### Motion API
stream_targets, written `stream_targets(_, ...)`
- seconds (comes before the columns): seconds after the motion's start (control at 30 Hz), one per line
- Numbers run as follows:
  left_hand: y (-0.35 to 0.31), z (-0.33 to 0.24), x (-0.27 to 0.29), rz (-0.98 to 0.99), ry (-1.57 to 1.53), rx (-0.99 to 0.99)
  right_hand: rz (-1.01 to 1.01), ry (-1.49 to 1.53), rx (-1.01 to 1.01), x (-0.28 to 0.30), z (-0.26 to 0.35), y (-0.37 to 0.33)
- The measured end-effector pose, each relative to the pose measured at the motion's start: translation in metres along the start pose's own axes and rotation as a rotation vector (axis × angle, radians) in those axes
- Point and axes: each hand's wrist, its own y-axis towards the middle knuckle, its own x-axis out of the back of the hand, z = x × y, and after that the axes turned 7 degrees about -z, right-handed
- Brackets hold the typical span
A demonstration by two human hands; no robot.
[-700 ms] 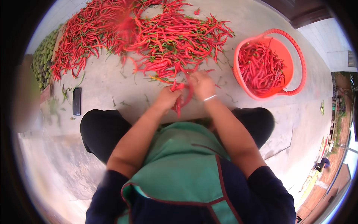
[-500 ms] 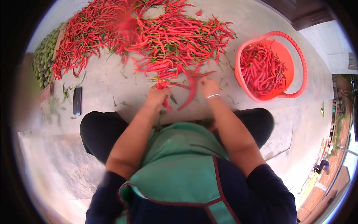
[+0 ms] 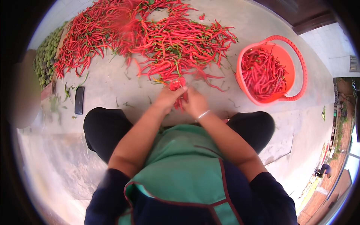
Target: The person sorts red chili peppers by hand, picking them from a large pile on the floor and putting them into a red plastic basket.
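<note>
A bare left hand (image 3: 167, 99) pinches a bunch of slender red chillies (image 3: 175, 84), long axis running near to far, the bare right hand (image 3: 196, 103) just right, its grip unclear.

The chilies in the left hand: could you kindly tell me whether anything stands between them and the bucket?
The right hand is beside the held chilies, toward the bucket; beyond it, only stray chilies and stems lie low on the floor.

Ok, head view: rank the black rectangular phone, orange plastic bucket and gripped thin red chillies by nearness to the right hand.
1. Gripped thin red chillies, immediately left.
2. Orange plastic bucket, right.
3. Black rectangular phone, far left.
</note>
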Motion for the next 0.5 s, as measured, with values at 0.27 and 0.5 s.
stream_targets(0.27, -0.016, -0.01, 0.01, 0.23, 0.242, -0.113, 0.304, 1.045, -0.703, 0.026, -0.02, 0.028)
stream_targets(0.5, -0.019, 0.003, 0.006, 0.282, 0.251, 0.063, -0.003, 0.241, -0.043, 0.007, -0.029, 0.015)
